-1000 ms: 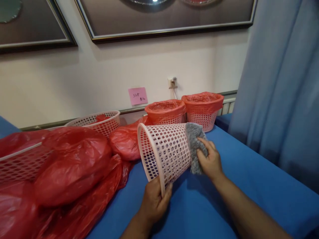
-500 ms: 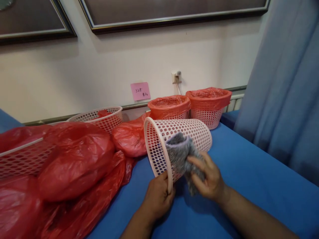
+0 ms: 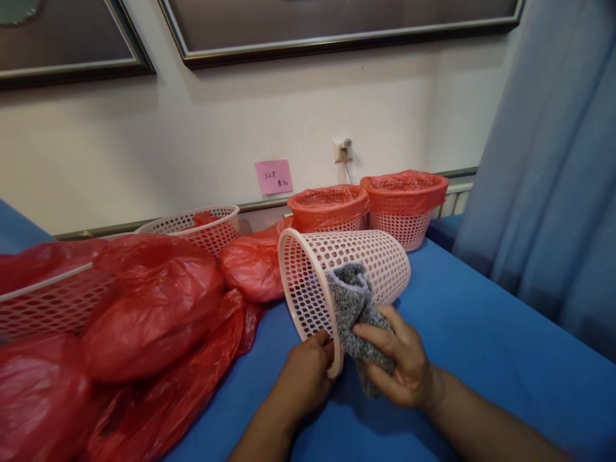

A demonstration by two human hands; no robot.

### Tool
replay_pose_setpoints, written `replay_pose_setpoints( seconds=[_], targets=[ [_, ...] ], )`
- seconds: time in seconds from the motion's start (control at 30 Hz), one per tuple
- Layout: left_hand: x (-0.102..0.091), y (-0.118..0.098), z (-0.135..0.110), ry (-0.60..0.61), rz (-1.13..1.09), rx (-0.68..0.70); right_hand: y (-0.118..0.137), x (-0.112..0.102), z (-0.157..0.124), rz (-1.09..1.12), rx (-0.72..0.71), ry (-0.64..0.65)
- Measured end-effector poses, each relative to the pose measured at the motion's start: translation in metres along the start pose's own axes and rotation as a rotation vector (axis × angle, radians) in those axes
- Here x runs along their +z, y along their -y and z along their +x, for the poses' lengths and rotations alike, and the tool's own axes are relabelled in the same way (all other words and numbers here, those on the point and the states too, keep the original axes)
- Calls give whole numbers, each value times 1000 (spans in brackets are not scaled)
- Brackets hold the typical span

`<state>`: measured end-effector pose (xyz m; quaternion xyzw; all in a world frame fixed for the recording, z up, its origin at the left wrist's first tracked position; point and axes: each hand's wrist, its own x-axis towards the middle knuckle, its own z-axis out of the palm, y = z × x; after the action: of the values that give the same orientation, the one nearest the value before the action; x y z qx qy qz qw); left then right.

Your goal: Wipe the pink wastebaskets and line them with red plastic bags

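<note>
A pale pink perforated wastebasket (image 3: 375,250) lies on its side, its open mouth facing left. My left hand (image 3: 308,369) grips the lower part of its rim, some fingers hidden behind the edge. Bunched in my right hand (image 3: 402,362) is a grey cleaning cloth (image 3: 353,314) with a pale lilac edge. The cloth rests against the outside of the basket, close to the rim. Under the basket and both hands is a blue-covered surface (image 3: 491,333).
Two baskets lined with red bags, a nearer one (image 3: 330,202) and a right one (image 3: 404,192), stand by the wall. Red plastic bags (image 3: 158,314) heap up at left beside other pink baskets (image 3: 216,234). A blue curtain (image 3: 543,167) hangs at right.
My right hand and the cloth have moved slightly down, nearer the rim. The wastebasket stays on its side, with my left hand still at its rim.
</note>
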<state>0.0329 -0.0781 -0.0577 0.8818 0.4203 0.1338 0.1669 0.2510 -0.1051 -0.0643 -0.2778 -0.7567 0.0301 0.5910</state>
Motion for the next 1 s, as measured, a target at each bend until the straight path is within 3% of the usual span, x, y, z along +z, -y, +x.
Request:
replay_pose_setpoints(
  seconds=[0.1,0.23,0.3,0.37,0.5,0.6,0.67,0.77,0.9,0.97,1.0],
  targets=[
    [-4,-7,-5,-80,-159,63,9,-2,4,52,-84,63],
    [-5,-9,-11,-406,-341,157,6,0,6,68,-104,151],
    [-4,-7,-12,-493,-350,193,1,1,4,37,-76,139],
    [-4,-6,-13,-515,-336,197,-12,-1,2,-61,46,5],
    [-4,-5,-12,-490,-302,193,-59,-21,3,-175,532,-378],
    [-3,-7,-11,-403,-264,193,-80,-33,6,-95,747,-462],
    [-3,-8,-9,-343,-248,181,-72,-31,6,-107,670,-413],
    [-2,-11,-8,-279,-243,155,-34,-17,4,-134,361,-209],
    [-3,-12,-6,-148,-225,117,9,-1,0,16,-20,94],
    [-5,-12,-6,-113,-214,98,5,-1,-1,-1,-32,83],
    [-5,-11,-5,-109,-210,91,-5,-4,0,-48,40,21]
  ],
)
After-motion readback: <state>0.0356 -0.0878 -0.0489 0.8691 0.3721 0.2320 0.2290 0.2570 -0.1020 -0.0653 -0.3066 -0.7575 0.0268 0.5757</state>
